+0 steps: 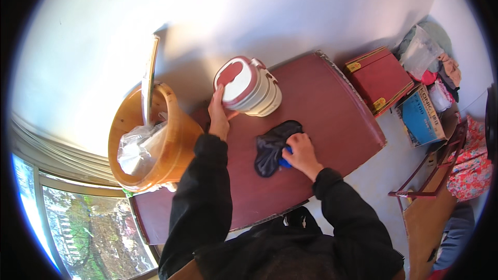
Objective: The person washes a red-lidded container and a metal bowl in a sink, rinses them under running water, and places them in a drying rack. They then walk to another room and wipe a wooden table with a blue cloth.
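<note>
A white and dark-red lidded container (253, 89) is tilted near the back of the dark-red table (327, 109), by the wall. My left hand (220, 114) grips its left side, with the fingers at the lid's edge; whether the base touches the table cannot be told. Right of centre, my right hand (302, 151) is closed on a blue item (286, 160), partly hidden under the fingers. Beneath and beside that hand lies a crumpled black cloth item (268, 151), flat on the table.
At the left stands a wooden bucket (183, 151) holding clear plastic bags (140, 147) and a long flat piece. To the right are a red box (379, 79), a blue cardboard carton (422, 118), a dark-red metal frame (418, 193) and piled clothes. A window is at the lower left.
</note>
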`<action>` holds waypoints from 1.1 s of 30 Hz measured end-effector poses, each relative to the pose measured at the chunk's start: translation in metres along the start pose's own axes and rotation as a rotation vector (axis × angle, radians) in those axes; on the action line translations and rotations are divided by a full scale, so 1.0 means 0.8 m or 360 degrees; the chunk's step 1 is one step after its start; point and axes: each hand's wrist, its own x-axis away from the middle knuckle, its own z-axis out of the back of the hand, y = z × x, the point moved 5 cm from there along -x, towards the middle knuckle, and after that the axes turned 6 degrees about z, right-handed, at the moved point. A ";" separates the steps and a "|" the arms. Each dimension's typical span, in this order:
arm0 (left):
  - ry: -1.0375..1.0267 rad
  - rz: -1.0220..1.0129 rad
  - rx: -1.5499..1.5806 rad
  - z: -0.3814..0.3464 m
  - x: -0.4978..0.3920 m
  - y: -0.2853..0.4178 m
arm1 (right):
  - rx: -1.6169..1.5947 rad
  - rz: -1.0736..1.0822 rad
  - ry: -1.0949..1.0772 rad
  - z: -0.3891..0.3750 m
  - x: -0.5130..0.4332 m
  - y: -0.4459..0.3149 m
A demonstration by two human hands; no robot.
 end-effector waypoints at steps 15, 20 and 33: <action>-0.0472 0.0078 0.0773 0.098 0.151 -0.066 | -0.2884 -0.1244 0.0702 -0.041 -0.012 -0.033; -0.0568 0.0206 0.0733 0.113 0.137 -0.096 | -0.2848 -0.1171 0.0456 -0.010 -0.030 0.009; -0.0494 0.0369 0.0922 0.006 0.093 -0.054 | -0.0002 0.0111 0.0612 0.115 -0.056 -0.048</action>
